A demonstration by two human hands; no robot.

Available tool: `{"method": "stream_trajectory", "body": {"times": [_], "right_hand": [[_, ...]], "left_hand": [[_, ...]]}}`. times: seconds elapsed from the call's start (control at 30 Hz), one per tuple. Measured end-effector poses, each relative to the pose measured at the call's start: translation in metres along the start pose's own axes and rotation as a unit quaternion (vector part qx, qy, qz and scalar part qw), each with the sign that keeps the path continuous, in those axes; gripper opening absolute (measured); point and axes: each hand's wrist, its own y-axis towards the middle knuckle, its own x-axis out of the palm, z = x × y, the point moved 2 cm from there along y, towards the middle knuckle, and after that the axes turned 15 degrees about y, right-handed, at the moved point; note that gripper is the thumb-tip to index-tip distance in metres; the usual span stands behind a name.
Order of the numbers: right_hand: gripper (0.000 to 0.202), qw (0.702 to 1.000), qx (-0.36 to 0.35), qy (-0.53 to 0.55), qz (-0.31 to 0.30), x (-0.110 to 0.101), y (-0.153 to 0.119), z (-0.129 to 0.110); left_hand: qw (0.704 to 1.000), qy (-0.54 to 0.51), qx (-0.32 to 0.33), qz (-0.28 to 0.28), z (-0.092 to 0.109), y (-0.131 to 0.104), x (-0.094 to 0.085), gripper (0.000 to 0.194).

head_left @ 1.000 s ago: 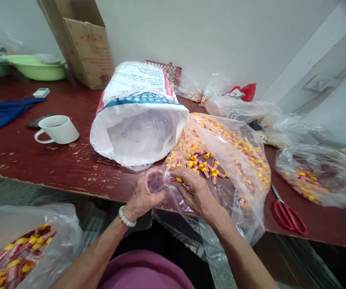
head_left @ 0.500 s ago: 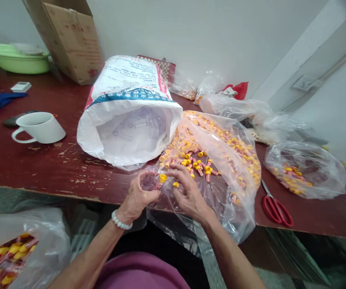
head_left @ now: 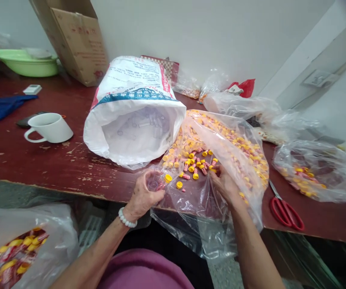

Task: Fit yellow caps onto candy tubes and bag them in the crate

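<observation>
Since a moment ago the right hand [head_left: 225, 185] has left the left one and reached deeper into the open clear bag [head_left: 221, 160], fingers curled onto the yellow-capped red pieces [head_left: 198, 165] heaped there, seemingly pinching one, though I can't be certain. Her left hand [head_left: 144, 196] stays at the bag's mouth near the surface [head_left: 40, 164] edge, closed around a small clear tube [head_left: 154, 184], held upright, probably so its mouth stays reachable. Two loose yellow caps [head_left: 173, 181] lie just beside it. Behind, the white sack [head_left: 133, 116] lies on its side, mouth toward her.
</observation>
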Motion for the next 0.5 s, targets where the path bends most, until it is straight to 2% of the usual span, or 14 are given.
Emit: {"method": "stream_trajectory", "body": {"times": [0.07, 0.1, 0.17, 0.23, 0.3, 0.37, 0.5], "right_hand": [[0.031, 0.994, 0.009, 0.108, -0.015, 0.008, -0.009, -0.023], [0.031, 0.981, 0.013, 0.193, -0.024, 0.013, -0.015, -0.037], [0.027, 0.933, 0.007, 0.359, -0.029, 0.026, -0.030, -0.067], [0.023, 0.901, -0.005, 0.433, -0.022, 0.039, -0.043, -0.090], [0.020, 0.898, -0.022, 0.438, -0.014, 0.051, -0.052, -0.103], [0.018, 0.916, -0.048, 0.399, -0.019, 0.058, -0.056, -0.108], [0.014, 0.948, -0.125, 0.288, -0.051, 0.055, -0.057, -0.109]], "left_hand": [[1.000, 0.018, 0.014, -0.002, 0.001, -0.001, 0.002, 0.044], [0.999, 0.027, 0.021, -0.001, 0.001, -0.001, 0.002, 0.044], [0.999, 0.041, 0.035, -0.004, 0.001, -0.003, 0.005, 0.045], [0.998, 0.039, 0.045, -0.023, 0.001, -0.005, 0.008, 0.045], [0.997, 0.030, 0.058, -0.051, 0.002, -0.009, 0.010, 0.043], [0.994, 0.032, 0.078, -0.069, 0.005, -0.013, 0.012, 0.040], [0.989, 0.059, 0.107, -0.080, 0.010, -0.017, 0.011, 0.036]]}}
